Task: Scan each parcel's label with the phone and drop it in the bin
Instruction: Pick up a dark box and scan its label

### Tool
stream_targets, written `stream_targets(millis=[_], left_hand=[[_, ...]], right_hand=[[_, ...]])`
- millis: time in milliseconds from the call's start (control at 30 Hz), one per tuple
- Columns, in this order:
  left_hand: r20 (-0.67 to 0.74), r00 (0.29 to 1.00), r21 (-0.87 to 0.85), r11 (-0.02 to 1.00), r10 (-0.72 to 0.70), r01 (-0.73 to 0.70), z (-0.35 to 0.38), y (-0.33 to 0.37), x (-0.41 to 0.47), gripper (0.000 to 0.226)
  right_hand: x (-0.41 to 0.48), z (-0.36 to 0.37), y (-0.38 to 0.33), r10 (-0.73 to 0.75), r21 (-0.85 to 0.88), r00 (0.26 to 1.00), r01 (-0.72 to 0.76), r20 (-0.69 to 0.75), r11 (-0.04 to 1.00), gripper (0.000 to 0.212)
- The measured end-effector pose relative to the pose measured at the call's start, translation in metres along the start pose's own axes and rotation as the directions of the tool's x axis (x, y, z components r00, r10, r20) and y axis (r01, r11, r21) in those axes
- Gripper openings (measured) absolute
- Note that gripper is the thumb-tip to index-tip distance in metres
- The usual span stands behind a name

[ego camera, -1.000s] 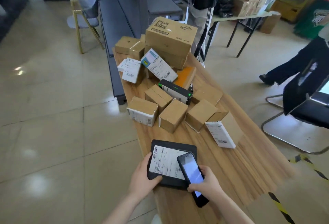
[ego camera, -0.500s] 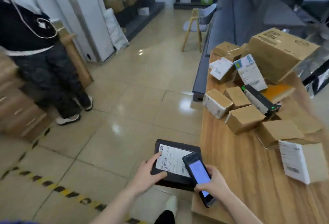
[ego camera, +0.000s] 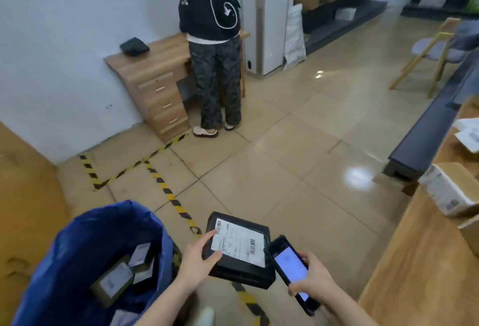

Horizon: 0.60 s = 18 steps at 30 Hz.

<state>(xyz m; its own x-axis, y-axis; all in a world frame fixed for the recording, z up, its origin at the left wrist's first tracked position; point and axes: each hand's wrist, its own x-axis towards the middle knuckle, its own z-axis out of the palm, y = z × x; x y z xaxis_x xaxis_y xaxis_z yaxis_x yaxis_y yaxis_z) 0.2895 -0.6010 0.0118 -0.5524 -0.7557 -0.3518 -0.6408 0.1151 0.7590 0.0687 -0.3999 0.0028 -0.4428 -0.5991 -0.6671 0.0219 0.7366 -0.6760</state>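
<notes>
Head view: the left hand (ego camera: 199,255) grips the black parcel (ego camera: 243,276) by its left edge, thumb and forefinger lying on top at the near corner of the white label (ego camera: 239,244), the other fingers hidden beneath. The parcel is held flat in the air above the floor, at 6 o'clock in the frame, label upward. At 3 o'clock from the parcel the right hand (ego camera: 315,281) is curled round the phone (ego camera: 290,261), whose lit screen faces up; the phone's far end sits at the label's right edge, and whether it touches the parcel cannot be told. The blue bin (ego camera: 77,242) stands at 8 o'clock, just beside the left forearm, with several parcels (ego camera: 114,281) lying inside it. Yellow-and-black floor tape (ego camera: 166,188) runs between bin and parcel. The wooden table (ego camera: 414,273) fills the 4 o'clock edge, with a labelled box (ego camera: 445,190) on it at 3 o'clock. At 11 o'clock another person (ego camera: 212,40) stands facing a wooden desk (ego camera: 155,71), and a chair (ego camera: 435,50) stands at 2 o'clock
</notes>
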Motion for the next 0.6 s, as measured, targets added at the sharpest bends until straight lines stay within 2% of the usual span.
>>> stream_targets(millis=[67,167,333,600], left_hand=[[-0.112,0.992,0.032,0.998,-0.055,0.059,-0.026,-0.025,-0.011,0.054],[-0.254,0.953,-0.009,0.986,-0.165,0.169,-0.063,-0.063,-0.031,0.055],[-0.469,0.818,-0.152,0.942,-0.334,0.298,-0.12,-0.131,-0.061,0.054],[-0.577,0.625,-0.186,0.83,-0.526,0.527,-0.201,-0.25,-0.078,0.047]], right_hand=[[0.008,0.017,-0.017,-0.03,-0.084,0.999,0.033,0.031,0.996,0.098],[0.022,0.051,-0.046,-0.054,-0.21,0.993,0.075,0.104,0.975,0.104],[0.044,0.135,-0.104,-0.065,-0.336,0.971,0.142,0.231,0.931,0.091],[0.047,0.284,-0.148,-0.097,-0.39,0.935,0.234,0.341,0.891,0.079]])
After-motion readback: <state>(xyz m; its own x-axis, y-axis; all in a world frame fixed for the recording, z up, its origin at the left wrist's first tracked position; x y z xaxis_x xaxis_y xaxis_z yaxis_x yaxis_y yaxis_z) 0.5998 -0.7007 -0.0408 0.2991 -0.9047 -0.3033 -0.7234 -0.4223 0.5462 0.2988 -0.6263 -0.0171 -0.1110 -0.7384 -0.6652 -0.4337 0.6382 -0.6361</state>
